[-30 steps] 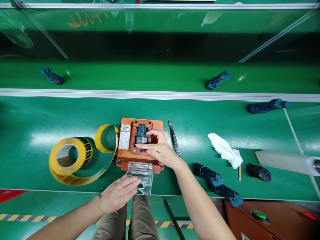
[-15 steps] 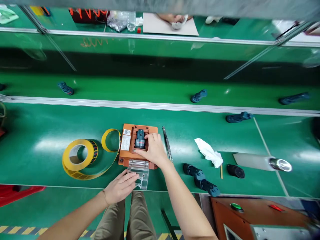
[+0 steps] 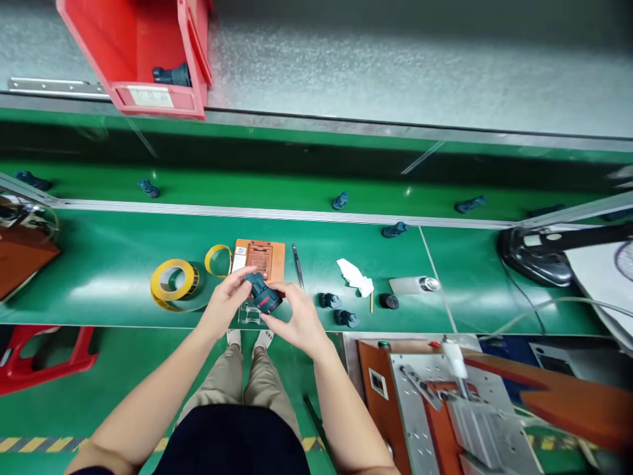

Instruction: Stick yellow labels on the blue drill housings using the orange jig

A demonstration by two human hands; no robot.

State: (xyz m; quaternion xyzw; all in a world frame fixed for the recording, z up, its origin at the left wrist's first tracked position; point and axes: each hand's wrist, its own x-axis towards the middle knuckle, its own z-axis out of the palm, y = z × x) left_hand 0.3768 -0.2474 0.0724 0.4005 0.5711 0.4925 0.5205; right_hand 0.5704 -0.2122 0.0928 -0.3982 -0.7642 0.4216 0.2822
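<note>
Hands meet just over the near edge of the green desk (image 3: 99, 277), where the left hand (image 3: 228, 300) and the right hand (image 3: 295, 321) close from both sides on a small blue-grey plastic tool housing with a red mark (image 3: 264, 294). The housing is lifted off the desk, tilted, and pinched between the fingertips of both hands. Right behind it lies the orange rectangular fixture plate (image 3: 260, 258), its recess bare, with a clear acrylic block (image 3: 248, 313) at its front edge below the hands. A roll of yellow label tape (image 3: 174, 282) sits close on the left, and thin metal tweezers (image 3: 297, 264) lie near on the right. Farther right, two dark blue housings (image 3: 337, 310) and a crumpled white cloth (image 3: 356, 276) stand apart, leaving bare green desk between. A silver rail (image 3: 198, 210) bounds the desk at the back.
</note>
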